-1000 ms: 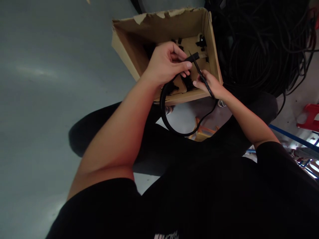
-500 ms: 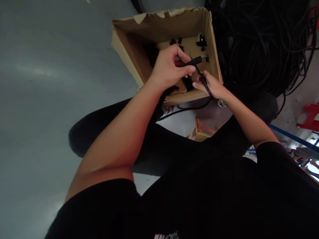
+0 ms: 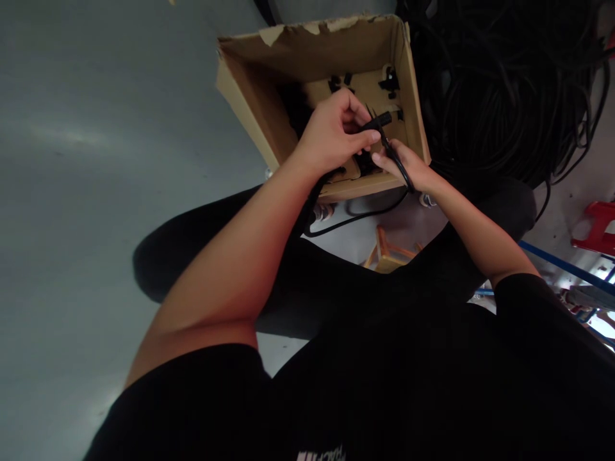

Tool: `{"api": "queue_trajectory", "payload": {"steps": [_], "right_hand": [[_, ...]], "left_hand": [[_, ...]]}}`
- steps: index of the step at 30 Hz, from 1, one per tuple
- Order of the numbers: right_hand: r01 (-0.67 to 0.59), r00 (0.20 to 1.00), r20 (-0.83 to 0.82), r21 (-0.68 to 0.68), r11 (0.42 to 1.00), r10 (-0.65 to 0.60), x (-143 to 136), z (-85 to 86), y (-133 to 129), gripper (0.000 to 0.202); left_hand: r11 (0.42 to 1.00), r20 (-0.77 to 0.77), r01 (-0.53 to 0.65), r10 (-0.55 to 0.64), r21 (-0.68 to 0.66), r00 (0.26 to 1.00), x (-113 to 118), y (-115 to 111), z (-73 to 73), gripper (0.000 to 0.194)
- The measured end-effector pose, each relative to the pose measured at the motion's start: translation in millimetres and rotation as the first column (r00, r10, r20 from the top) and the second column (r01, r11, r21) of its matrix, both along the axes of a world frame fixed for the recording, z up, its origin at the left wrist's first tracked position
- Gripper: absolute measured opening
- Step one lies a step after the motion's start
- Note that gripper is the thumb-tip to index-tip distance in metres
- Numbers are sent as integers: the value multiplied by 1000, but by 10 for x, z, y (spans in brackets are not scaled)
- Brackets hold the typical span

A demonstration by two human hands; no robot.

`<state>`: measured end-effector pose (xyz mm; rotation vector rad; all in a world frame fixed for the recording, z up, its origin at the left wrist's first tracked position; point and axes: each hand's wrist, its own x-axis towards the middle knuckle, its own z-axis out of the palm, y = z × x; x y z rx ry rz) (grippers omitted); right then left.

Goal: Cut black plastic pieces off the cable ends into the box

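Observation:
Above the open cardboard box (image 3: 331, 192), my left hand (image 3: 334, 131) pinches a black cable end with a thick, ridged tip (image 3: 383, 120) between thumb and fingers. Black-handled scissors (image 3: 402, 168) are in my right hand (image 3: 413, 168), its fingers closed around their handles. Their thin blades point up and away, slightly apart, and cross the black piece just beyond my left thumb. Whether the blades press into it I cannot tell. A black cable (image 3: 355, 219) hangs in a curve below the box; its ends are hidden by my hands and leg.
Small black scraps (image 3: 390, 82) lie in the box. To its right is a large heap of coiled black cable (image 3: 480, 115). A wooden stool (image 3: 388, 259) shows between my legs, and a red stool (image 3: 598, 227) and a blue bar (image 3: 567, 261) are at the right.
My left hand and the black cable end have shifted slightly right and toward me. The scissor blades now show two separated tips, where one showed before.

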<state>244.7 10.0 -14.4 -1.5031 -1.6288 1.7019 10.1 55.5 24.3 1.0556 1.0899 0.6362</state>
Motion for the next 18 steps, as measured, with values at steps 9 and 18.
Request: {"api": "queue_trajectory", "payload": {"steps": [9,18], "right_hand": [[51,993,110,-57,997,-45,-21,150,14,77],[0,981,192,-38,999,8,18,72,35,70]], "left_hand": [[996,-37,7,-4,84,999,-39,37,-29,54],[990,-104,-75,87,116,991,-72,-35,-86,37]]}}
